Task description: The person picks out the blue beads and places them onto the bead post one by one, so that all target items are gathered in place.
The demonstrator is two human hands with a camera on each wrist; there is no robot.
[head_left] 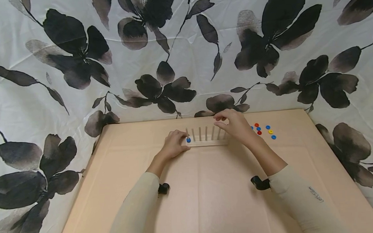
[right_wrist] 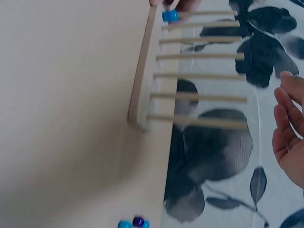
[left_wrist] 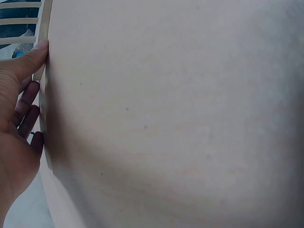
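Peg rack (head_left: 208, 143) near far edge of counter (head_left: 208, 181), blue bead (head_left: 188, 140) low on leftmost peg (head_left: 186, 130). Left hand (head_left: 174, 144) pinches rack's left end between thumb and fingers; firm hold there seems wise. Right hand (head_left: 237, 126) above right end, fingers loosely bent, gap to thumb, nothing seen between; any lowering best straight over peg. Loose beads (head_left: 270, 131) beyond. Right sleeve (head_left: 297, 186): lettering (head_left: 316, 194), unreadable.

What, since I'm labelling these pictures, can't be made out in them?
Head: one blue ring, partly covered by the right hand.
Head: the sleeve lettering, too small to read.
Left wrist: most of the blue piece on the rack, behind the left hand.
Right wrist: part of the right hand, cut off by the right edge; some loose rings, cut off by the bottom edge.
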